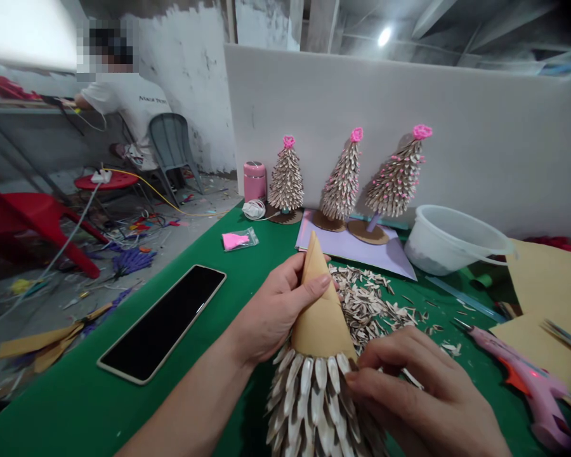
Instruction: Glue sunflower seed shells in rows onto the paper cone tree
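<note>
My left hand is closed around the upper part of a tan paper cone, thumb across its front. Overlapping rows of sunflower seed shells cover the cone's lower part; its tip is bare. At the right end of the top row, the thumb and forefinger of my right hand pinch together on a shell, mostly hidden by the fingers. Behind the cone lies a loose pile of shells. A pink hot glue gun, with a red light on, rests at the right.
Three shell-covered trees with pink tops stand at the back. A white plastic tub is behind my right hand. A phone and a small bag of pink bits lie left. Beyond the table sits another person.
</note>
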Motion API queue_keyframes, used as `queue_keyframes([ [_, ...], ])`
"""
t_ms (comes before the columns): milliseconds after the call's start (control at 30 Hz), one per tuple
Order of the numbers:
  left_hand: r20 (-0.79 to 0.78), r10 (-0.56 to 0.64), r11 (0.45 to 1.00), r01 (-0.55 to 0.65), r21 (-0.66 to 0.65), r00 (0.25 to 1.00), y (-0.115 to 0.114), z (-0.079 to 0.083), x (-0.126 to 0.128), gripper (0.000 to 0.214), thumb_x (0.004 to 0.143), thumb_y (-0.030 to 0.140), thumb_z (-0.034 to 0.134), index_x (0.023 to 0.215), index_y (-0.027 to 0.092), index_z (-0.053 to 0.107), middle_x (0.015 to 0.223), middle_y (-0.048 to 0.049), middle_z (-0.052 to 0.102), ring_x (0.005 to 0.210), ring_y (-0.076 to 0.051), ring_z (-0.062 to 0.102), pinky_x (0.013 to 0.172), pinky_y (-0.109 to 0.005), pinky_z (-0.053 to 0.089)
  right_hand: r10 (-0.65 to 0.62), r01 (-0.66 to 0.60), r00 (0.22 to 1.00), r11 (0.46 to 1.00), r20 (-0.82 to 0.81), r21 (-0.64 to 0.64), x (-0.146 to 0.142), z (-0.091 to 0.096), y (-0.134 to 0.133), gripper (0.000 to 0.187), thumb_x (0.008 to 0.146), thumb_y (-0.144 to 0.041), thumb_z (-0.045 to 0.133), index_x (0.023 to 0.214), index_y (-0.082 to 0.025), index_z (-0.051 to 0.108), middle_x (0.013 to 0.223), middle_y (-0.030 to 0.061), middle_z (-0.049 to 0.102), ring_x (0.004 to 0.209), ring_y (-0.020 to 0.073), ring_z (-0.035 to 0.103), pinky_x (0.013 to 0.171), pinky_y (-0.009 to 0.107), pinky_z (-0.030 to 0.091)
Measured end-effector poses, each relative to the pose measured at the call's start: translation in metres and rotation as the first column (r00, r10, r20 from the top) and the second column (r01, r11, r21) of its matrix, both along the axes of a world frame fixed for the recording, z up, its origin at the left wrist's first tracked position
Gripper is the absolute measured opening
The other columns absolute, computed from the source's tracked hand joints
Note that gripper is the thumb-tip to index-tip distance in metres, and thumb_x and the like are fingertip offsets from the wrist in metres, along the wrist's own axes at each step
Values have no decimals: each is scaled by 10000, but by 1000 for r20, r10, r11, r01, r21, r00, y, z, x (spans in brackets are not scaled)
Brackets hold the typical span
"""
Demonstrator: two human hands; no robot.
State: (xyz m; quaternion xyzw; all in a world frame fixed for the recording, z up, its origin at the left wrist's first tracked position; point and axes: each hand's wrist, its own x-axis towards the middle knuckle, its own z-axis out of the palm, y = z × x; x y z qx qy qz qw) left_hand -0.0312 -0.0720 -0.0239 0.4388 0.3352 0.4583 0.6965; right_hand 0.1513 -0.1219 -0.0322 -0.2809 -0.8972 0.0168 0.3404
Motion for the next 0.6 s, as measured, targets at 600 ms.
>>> queue_keyframes([
  [600,0,-4,1000,4,-7,1000,0,-1,2,267,764,300,588,983,173,503,820,-29,575,706,-122,539,638,-253,417,-19,21,998,999,59,-41,-1,4,2,102,787,-131,540,804,-205,607,750,7,602,636,108,487,545,216,386],
])
